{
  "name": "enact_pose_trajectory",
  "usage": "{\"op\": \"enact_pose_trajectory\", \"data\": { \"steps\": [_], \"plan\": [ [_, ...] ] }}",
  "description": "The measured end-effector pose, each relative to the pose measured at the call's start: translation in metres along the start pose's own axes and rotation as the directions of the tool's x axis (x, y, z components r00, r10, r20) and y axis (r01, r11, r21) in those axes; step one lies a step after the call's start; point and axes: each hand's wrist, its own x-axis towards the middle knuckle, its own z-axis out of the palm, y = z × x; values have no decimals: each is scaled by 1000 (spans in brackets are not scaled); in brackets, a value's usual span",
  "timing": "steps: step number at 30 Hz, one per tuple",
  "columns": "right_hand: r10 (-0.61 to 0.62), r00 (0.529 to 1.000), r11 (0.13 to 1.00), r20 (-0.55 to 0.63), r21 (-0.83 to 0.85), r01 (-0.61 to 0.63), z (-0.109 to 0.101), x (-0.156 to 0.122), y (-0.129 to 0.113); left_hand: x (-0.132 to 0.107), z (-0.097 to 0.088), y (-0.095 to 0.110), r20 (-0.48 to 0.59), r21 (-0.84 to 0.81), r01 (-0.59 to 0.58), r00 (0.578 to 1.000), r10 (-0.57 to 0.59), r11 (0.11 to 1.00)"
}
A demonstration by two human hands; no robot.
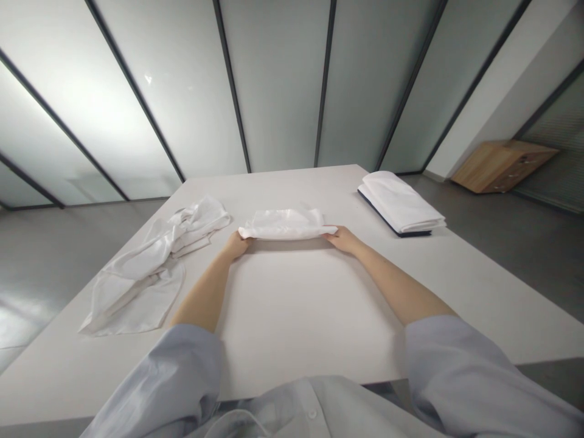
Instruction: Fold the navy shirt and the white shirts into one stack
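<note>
Fingertips of the left hand mostly hidden by the white cloth; those of the right hand partly tucked under it. Sleeves cut off at the frame's bottom. Far part of cloth pale against the table, its outline hard to make out; whether the underside touches the tabletop, cannot tell. Cloth: a narrow band, near edge thick and rolled-looking, thinner strip behind, faint creases. Lies across the middle of the table, between the hands, each pinching one end. Crumpled white heap to the left; folded white stack to the right, dark layer beneath.
</note>
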Motion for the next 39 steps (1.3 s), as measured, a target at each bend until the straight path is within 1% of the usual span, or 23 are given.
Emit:
{"op": "enact_pose_trajectory", "data": {
  "steps": [3,5,10,12,14,18,21,24,27,29,31,32,33,34,36,37,38,39],
  "plan": [
    [17,998,1000,-54,12,-17,3,5,2,0,2,3,-43,62,113,993,-110,992],
    [26,997,999,-72,30,-23,4,6,2,1,3,4,-60,90,158,986,-153,983],
    [71,992,996,-108,58,-65,2,6,3,2,4,7,-85,85,87,993,-80,993],
    [94,989,995,-118,44,-89,1,6,4,3,4,8,-94,111,85,993,-74,990],
    [110,986,994,-122,8,-110,1,7,3,2,4,11,-102,162,103,991,-87,981],
    [161,980,977,-120,-119,-175,4,9,-2,3,7,19,-146,310,209,974,-171,927],
    [200,972,942,-121,-249,-225,7,11,-7,4,11,24,-164,410,259,964,-209,875],
    [219,966,897,-139,-360,-256,11,13,-10,3,13,28,-175,443,294,955,-240,847],
    [252,957,866,-145,-407,-290,15,14,-12,-1,13,31,-206,482,327,944,-258,813],
    [272,949,854,-159,-416,-314,17,14,-12,-4,10,33,-197,519,323,946,-257,791],
    [269,945,855,-186,-406,-323,18,12,-10,-7,7,33,-181,525,314,950,-256,791],
    [254,945,860,-205,-399,-317,18,10,-9,-8,6,33,-193,508,310,950,-245,804],
    [226,946,867,-232,-396,-304,18,9,-7,-9,4,34,-229,486,304,949,-216,820],
    [186,947,872,-263,-400,-282,17,8,-7,-11,3,35,-284,466,291,944,-170,835],
    [73,946,875,-317,-435,-214,14,6,-8,-13,2,41,-393,456,230,919,-37,859],
    [10,944,872,-331,-459,-170,13,7,-11,-14,3,46,-416,470,181,909,36,864],
    [-50,943,867,-329,-483,-123,12,7,-15,-14,4,52,-406,491,123,908,101,862],
    [-100,944,860,-313,-504,-76,11,9,-21,-14,7,59,-369,511,60,917,156,858]
  ]
}}
